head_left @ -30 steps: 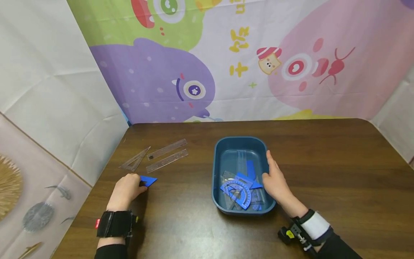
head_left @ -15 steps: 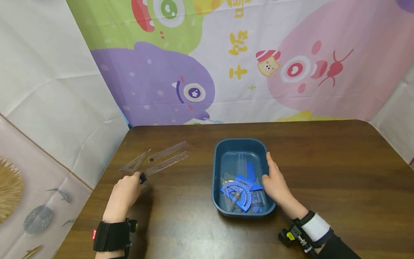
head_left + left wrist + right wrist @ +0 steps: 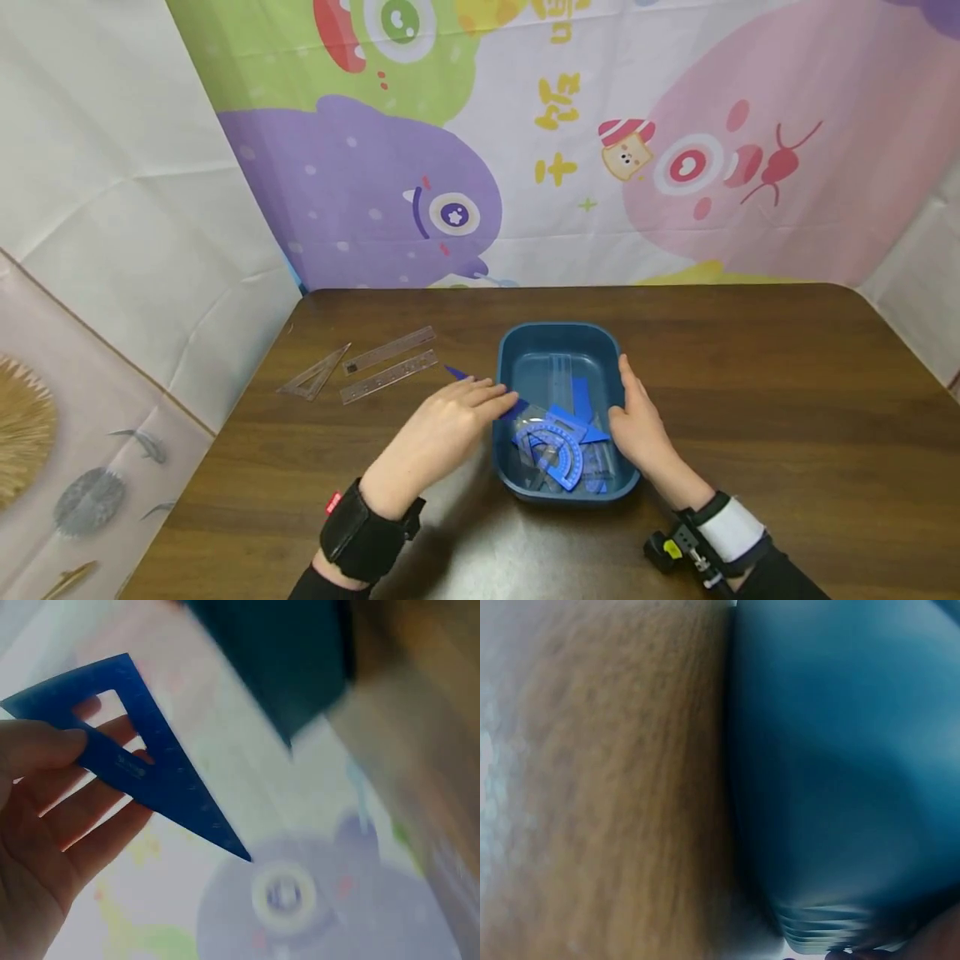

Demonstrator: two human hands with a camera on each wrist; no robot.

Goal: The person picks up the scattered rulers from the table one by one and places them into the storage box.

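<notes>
My left hand (image 3: 442, 427) pinches a blue set square (image 3: 171, 780) between thumb and fingers, at the left rim of a dark blue tray (image 3: 558, 331). In the left wrist view the whole triangle shows, with its cut-out middle. The head view shows only its ends past the fingers. My right hand (image 3: 643, 421) lies along the tray's right side, fingers straight against the outer wall. Inside the tray are a blue protractor (image 3: 574, 461), a clear ruler (image 3: 559, 379) and several other blue and clear pieces, overlapping.
Left of the tray, two clear rulers lie on the brown table (image 3: 780, 400): a farther ruler (image 3: 390, 349) and a nearer ruler (image 3: 388, 377). Beside them is a clear set square (image 3: 315, 373). A cartoon-printed cloth (image 3: 555, 225) hangs behind the table.
My left hand has lifted the blue set square from the table's left side and carried it right to the tray. My right hand has stayed at the tray's side.
</notes>
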